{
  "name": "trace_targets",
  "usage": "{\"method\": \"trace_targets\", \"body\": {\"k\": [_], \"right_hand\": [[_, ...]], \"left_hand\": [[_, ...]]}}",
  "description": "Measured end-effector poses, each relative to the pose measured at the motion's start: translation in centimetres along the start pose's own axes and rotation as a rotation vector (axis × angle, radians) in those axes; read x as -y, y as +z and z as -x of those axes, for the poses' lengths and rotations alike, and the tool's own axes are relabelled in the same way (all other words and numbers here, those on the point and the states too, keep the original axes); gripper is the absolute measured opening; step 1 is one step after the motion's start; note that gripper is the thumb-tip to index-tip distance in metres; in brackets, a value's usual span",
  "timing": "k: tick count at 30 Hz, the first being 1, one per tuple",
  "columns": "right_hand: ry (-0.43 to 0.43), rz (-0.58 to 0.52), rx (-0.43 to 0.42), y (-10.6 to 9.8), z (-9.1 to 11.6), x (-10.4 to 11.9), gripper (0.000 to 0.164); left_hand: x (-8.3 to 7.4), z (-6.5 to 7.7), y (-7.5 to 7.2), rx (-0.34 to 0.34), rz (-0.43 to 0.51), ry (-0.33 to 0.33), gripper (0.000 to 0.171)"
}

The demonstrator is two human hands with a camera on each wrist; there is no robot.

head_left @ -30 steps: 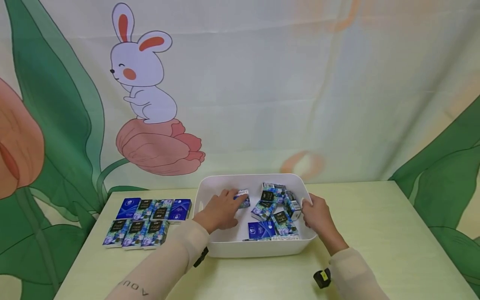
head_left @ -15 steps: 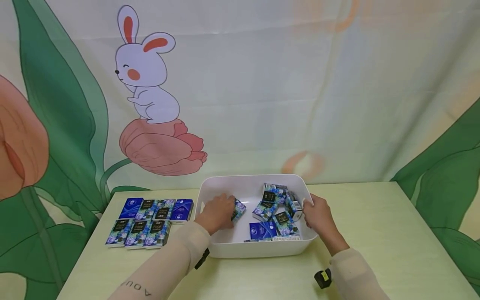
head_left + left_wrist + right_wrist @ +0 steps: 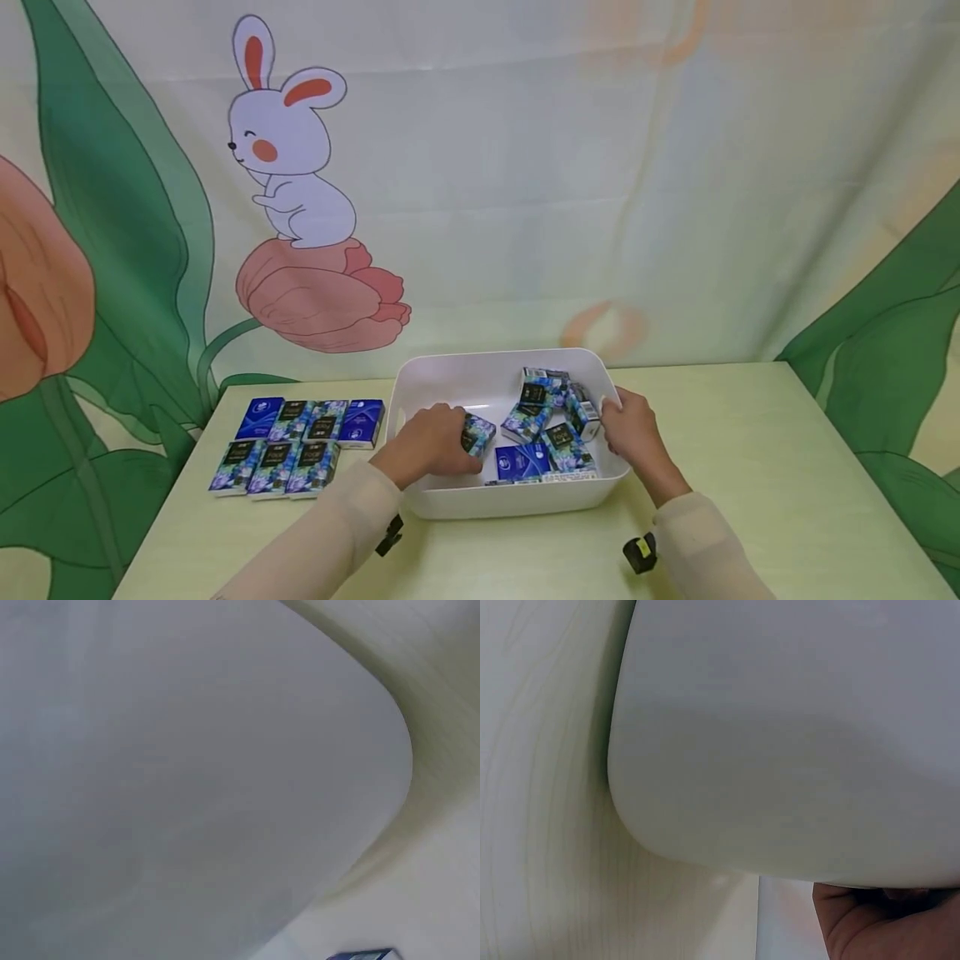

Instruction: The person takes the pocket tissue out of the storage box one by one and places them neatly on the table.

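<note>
In the head view, my left hand [image 3: 429,443] reaches into a white plastic bin [image 3: 517,502] and grips a floral pocket tissue pack [image 3: 478,435] at its left side. My right hand [image 3: 632,423] holds the bin's right rim; in the right wrist view its curled fingers [image 3: 855,922] sit at the bin's edge. Several more tissue packs, floral ones [image 3: 567,446] and a plain blue one [image 3: 522,461], lie jumbled in the bin's right half. The left wrist view is mostly filled by the bin's outer wall [image 3: 225,750], and the left hand is out of its sight.
Left of the bin, tissue packs lie on the pale table [image 3: 750,467] in two rows, blue packs [image 3: 360,422] at both ends of the back row and floral packs [image 3: 273,468] in front. A printed curtain [image 3: 480,183] hangs behind the table.
My left hand has closed its fingers on the floral tissue pack and drawn it from the bin's back toward its near left. My right hand stays on the rim.
</note>
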State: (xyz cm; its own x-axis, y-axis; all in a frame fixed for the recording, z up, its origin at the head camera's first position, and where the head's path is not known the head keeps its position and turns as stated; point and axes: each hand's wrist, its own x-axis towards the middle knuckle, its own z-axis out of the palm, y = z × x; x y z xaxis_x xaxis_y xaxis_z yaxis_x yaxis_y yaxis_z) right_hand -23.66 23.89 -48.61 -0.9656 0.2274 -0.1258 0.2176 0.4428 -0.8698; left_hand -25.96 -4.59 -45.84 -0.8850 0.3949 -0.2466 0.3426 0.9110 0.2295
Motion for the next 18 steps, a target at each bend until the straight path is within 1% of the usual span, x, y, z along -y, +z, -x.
{"method": "trace_targets", "body": {"k": [2, 5, 10, 14, 18], "right_hand": [[-0.005, 0.008, 0.002, 0.1, 0.0, 0.0, 0.038], [-0.008, 0.018, 0.002, 0.1, 0.1, 0.0, 0.037], [-0.003, 0.012, 0.021, -0.1, 0.2, 0.1, 0.038], [-0.005, 0.008, 0.025, -0.1, 0.2, 0.3, 0.039], [-0.004, 0.014, 0.035, 0.0, 0.1, 0.4, 0.039]], "left_hand": [[0.2, 1.1, -0.8, -0.047, 0.035, 0.009, 0.067], [0.3, 2.8, -2.7, -0.113, 0.059, 0.041, 0.072], [0.8, 5.6, -6.4, -0.163, 0.036, 0.076, 0.078], [2.1, 7.6, -8.9, -0.194, 0.009, 0.083, 0.078], [4.0, 9.5, -10.9, -0.223, -0.018, 0.068, 0.078]]}}
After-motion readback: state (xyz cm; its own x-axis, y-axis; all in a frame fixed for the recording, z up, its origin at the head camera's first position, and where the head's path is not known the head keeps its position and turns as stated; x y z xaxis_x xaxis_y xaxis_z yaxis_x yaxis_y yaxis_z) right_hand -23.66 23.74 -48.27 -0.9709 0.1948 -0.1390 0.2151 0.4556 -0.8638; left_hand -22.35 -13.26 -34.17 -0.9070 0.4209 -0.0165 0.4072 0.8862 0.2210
